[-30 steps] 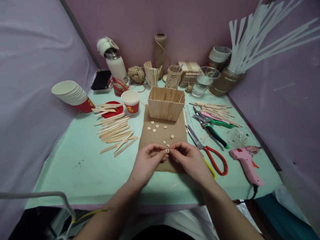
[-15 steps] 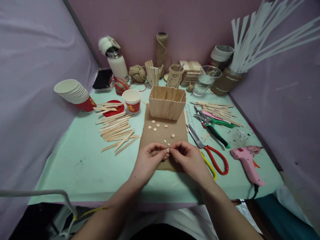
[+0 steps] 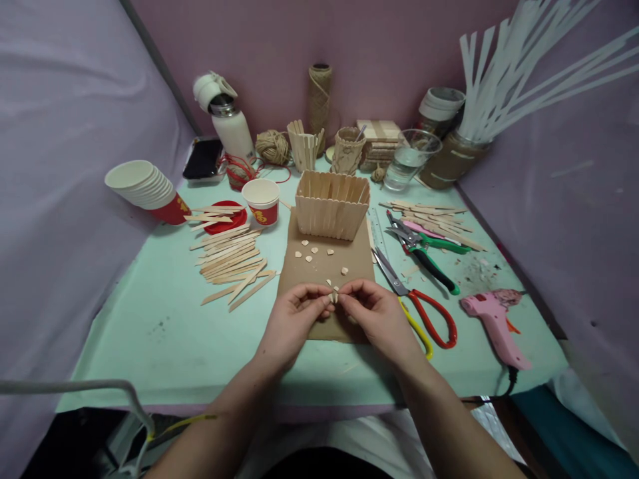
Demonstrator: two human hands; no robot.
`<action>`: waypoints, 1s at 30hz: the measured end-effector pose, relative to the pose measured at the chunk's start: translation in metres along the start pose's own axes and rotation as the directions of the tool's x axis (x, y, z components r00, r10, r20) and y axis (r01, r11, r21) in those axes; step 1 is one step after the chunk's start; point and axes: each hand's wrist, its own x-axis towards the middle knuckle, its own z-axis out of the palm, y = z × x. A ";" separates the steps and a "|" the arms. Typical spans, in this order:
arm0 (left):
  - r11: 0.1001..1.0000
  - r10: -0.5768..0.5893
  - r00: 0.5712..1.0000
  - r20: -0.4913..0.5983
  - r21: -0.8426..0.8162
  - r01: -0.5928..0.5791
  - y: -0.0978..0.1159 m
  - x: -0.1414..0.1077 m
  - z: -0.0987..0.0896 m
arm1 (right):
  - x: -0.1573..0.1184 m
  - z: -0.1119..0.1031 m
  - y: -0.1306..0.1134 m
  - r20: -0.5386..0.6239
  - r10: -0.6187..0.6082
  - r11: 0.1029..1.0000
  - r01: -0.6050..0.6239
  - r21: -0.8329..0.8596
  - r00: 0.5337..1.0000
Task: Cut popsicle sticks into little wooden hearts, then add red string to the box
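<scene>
The left hand (image 3: 295,316) and the right hand (image 3: 375,311) come close together over the near part of the cardboard (image 3: 293,283), each with thumb and fingertips pinched narrowly on a tiny bit of wood (image 3: 335,297); whether it is one piece or two touching is too small to tell. Just beyond the fingertips, several wood chips (image 3: 314,251) lie scattered on the cardboard, some roughly heart-shaped. A wooden basket (image 3: 330,218) with a scalloped rim stands upright on the cardboard's far end. Just right of the cardboard lie open scissors (image 3: 433,319) with one red and one yellow handle, and beyond them cutters (image 3: 432,266) with green and black handles. Farther right of it a pink glue gun (image 3: 499,330) rests on its side. Left of the cardboard spreads a pile of flat sticks (image 3: 230,261); more sticks lie across a red dish (image 3: 219,229) behind that pile. A paper cup (image 3: 263,207) stands near the cardboard's far left corner, with a tilted stack of cups (image 3: 147,186) well out to its left. Behind the cardboard are a twine ball (image 3: 272,148) and a glass of water (image 3: 407,165).
</scene>
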 end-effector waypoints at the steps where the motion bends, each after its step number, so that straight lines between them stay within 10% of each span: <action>1: 1.000 -0.002 1.000 0.001 0.000 0.002 0.000 0.000 0.000 | 0.000 0.000 0.000 0.002 0.000 1.000 0.000 0.004 1.000; 14: 0.997 0.027 0.999 -0.035 0.068 -0.024 0.002 -0.002 0.005 | -0.005 0.006 0.002 -0.054 -0.094 0.994 0.090 -0.064 0.994; 20: 0.996 0.040 0.995 -0.097 0.087 -0.031 0.004 -0.004 0.010 | -0.012 0.012 0.005 -0.148 -0.356 0.885 0.283 -0.369 0.923; 26: 0.998 0.044 0.995 -0.088 0.050 -0.040 0.000 -0.003 0.010 | -0.015 0.015 0.005 -0.143 -0.364 0.888 0.296 -0.353 0.920; 30: 0.998 0.004 0.996 -0.093 -0.067 -0.010 -0.003 -0.004 0.013 | -0.018 0.016 0.005 -0.098 -0.555 0.748 0.443 -0.495 0.826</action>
